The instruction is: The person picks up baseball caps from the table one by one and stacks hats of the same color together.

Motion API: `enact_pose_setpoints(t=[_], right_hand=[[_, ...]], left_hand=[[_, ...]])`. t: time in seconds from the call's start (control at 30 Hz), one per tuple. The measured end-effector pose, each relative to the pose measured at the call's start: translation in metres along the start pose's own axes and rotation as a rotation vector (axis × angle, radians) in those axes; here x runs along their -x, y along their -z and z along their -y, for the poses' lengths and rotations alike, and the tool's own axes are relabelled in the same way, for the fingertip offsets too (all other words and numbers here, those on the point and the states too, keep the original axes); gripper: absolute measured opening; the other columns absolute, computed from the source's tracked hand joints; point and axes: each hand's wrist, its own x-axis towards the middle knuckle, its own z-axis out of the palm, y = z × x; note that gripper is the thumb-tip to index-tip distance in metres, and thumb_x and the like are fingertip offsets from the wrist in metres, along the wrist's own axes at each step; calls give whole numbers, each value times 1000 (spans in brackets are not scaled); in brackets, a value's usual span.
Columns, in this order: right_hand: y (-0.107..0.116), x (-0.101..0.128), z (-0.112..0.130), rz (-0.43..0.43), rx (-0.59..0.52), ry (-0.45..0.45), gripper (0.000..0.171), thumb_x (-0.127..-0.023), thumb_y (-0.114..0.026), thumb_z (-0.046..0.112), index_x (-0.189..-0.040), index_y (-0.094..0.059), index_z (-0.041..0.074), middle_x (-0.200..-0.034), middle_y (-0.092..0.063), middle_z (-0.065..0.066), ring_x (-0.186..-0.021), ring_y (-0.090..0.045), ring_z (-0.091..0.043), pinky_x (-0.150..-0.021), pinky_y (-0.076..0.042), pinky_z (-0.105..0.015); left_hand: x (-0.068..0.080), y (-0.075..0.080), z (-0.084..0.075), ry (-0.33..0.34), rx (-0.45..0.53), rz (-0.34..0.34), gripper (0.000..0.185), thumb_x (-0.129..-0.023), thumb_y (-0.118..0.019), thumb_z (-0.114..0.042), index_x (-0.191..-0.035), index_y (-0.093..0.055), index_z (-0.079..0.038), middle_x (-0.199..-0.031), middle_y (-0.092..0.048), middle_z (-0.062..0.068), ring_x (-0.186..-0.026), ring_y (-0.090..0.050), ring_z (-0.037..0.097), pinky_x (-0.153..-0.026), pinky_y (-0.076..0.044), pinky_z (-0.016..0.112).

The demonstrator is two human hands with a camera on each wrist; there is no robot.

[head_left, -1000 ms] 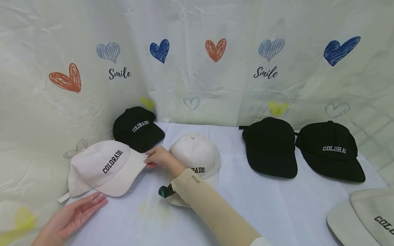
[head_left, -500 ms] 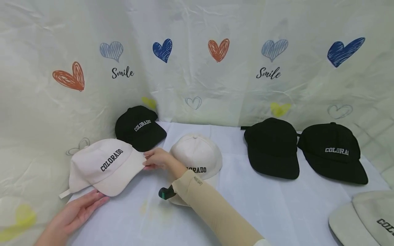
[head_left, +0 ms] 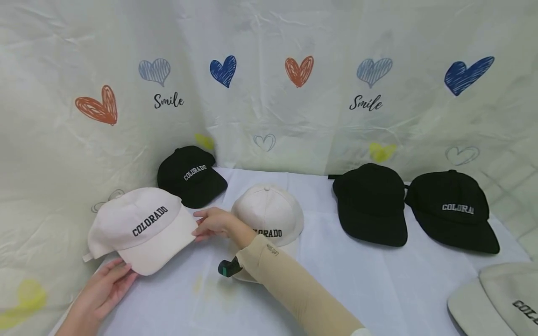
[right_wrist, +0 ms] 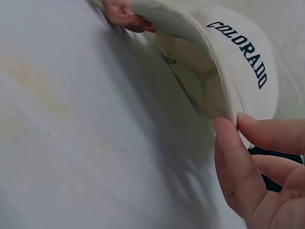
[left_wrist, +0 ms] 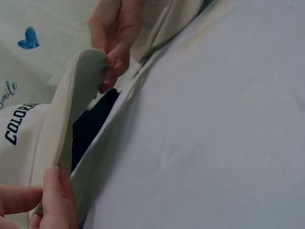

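A white baseball cap (head_left: 126, 221) lettered COLORADO is at the left in the head view, its brim facing front right. My right hand (head_left: 216, 225) pinches the brim's right corner between thumb and fingers, as the right wrist view shows up close. At the opposite corner my left hand (head_left: 102, 287) grips the brim; in the left wrist view its thumb (left_wrist: 21, 198) is on the upper side and its fingers (left_wrist: 57, 198) underneath. The brim (right_wrist: 190, 26) is lifted above the white tablecloth, with the cap's hollow inside showing in the right wrist view.
Behind the held cap sits a black cap (head_left: 189, 175). A beige cap (head_left: 266, 210) stands mid-table, partly behind my right sleeve (head_left: 294, 284). Two black caps, one plain-fronted (head_left: 370, 205) and one lettered (head_left: 451, 210), sit at the right. Another beige cap (head_left: 496, 294) is cut off front right.
My left hand has closed on the brim's left corner. The white cap has turned and shifted slightly left, its brim tipping more toward me. My right hand has kept its pinch.
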Motion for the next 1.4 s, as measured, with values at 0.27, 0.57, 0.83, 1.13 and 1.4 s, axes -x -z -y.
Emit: enact_pose_setpoints(t=[0.27,0.57,0.83,1.13,1.4], right_hand=[[-1,7,1,23,18,-20,77,-87,-67,-20,-156,-43,6,-91,-47,-8,-73,-62,-19,-77,-62,-35],[2,15,4,69,12,-31,83,-88,-66,-20,-160,-37,13,-95,-51,-12,-76,-64,-23,-77,-62,-38],[4,26,5,71,-31,5,86,-87,-67,-21,-159,-37,15,-96,-48,-11,-75,-61,-21,-74,-62,-37],[5,41,13,-6,16,53,86,-85,-74,-16,-155,-41,19,-102,-51,-11,-73,-65,-24,-72,-62,-38],[2,62,18,-21,27,123,88,-85,-74,-15,-156,-37,21,-110,-51,-10,-71,-67,-23,-71,-62,-34]], left_hand=[[6,-9,-5,45,17,-52,31,-107,-46,3,-115,-42,-27,-95,-60,1,-87,-66,10,-85,-58,27],[13,-11,-9,-63,78,14,36,-105,-47,7,-107,-58,-28,-94,-64,3,-86,-69,13,-82,-60,28],[17,-14,-11,-137,124,59,38,-105,-44,9,-109,-61,-25,-93,-66,5,-85,-70,16,-79,-60,28],[16,-16,-20,-172,72,88,37,-104,-48,7,-115,-59,-27,-97,-66,4,-88,-70,16,-81,-60,30],[17,-20,-28,-206,86,151,39,-105,-45,9,-116,-63,-25,-100,-70,3,-89,-71,18,-79,-61,32]])
